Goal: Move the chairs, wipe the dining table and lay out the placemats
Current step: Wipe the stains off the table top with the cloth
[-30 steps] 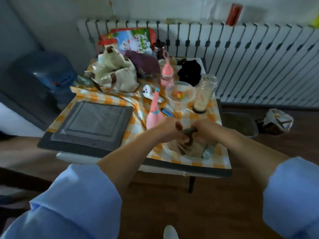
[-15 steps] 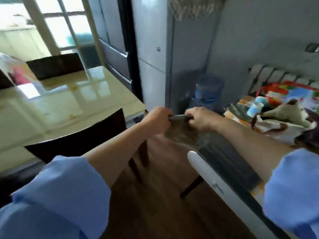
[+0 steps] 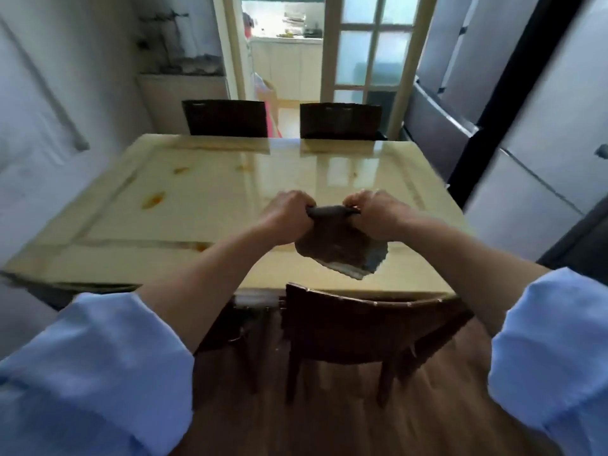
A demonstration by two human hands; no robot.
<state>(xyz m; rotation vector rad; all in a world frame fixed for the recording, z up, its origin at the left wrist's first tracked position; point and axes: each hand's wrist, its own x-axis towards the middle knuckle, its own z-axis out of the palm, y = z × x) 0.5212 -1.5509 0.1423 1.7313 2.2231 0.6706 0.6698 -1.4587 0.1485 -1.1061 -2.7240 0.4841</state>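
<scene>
Head view, nearest first: rolled blue sleeves (image 3: pixel 92 366) at 7 and 5 o'clock, bare forearms reaching in toward the centre. At 6 o'clock, a dark wooden chair (image 3: pixel 358 327), tucked against the near edge of the glossy cream surface (image 3: pixel 197 205), backrest toward the camera. Just above it, at centre, a dark cloth (image 3: pixel 342 248), bunched along its top and hanging over the near part of the surface; cannot tell whether touching it. Left hand (image 3: pixel 286 215) and right hand (image 3: pixel 375 213) side by side, fingers of both clamped around the cloth's top edge, a short rolled stretch taut between them. Out toward 9 and 10 o'clock, orange stains (image 3: pixel 154 200) on the surface. Farther, at 11 and 1 o'clock, two more dark chairs (image 3: pixel 227 118) pushed up to the far edge. Beyond, at 12 o'clock, an open doorway (image 3: pixel 283 60) onto a bright kitchen; at 2 o'clock, a tall grey refrigerator (image 3: pixel 543 126).
</scene>
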